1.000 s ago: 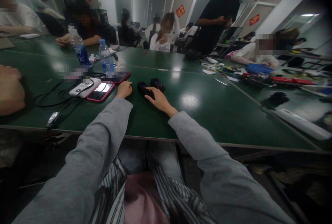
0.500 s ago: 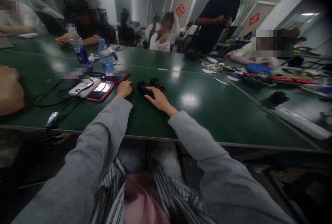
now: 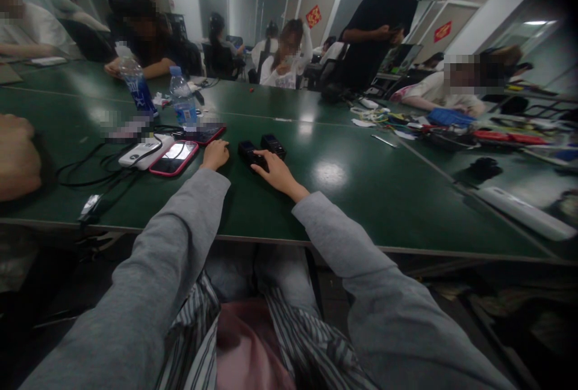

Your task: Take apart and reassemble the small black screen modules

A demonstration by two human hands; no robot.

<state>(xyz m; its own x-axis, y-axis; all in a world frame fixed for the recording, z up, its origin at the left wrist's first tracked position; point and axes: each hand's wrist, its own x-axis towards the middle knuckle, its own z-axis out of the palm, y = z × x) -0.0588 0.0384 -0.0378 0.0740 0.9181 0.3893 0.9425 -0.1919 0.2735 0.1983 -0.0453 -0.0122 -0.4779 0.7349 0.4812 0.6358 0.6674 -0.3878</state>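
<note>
My right hand lies over the lower part of a small black handheld device, thumb and fingers resting on it. The device lies flat on the green table, its screen end showing past the fingertips. A second, similar black device lies just beyond, to the right, apart from my hand. My left hand rests on the table with its fingers curled in and no object visible in it. Closest to it are a pink-edged phone on its left and a dark phone behind it.
On the left stand two water bottles, near a white power bank and black cables. Another person's hand is at the left edge. Tangled wires and tools and a long white bar lie on the right.
My hands and the black devices stay in place. Across the table, the seated person in white has moved a hand up near the face.
</note>
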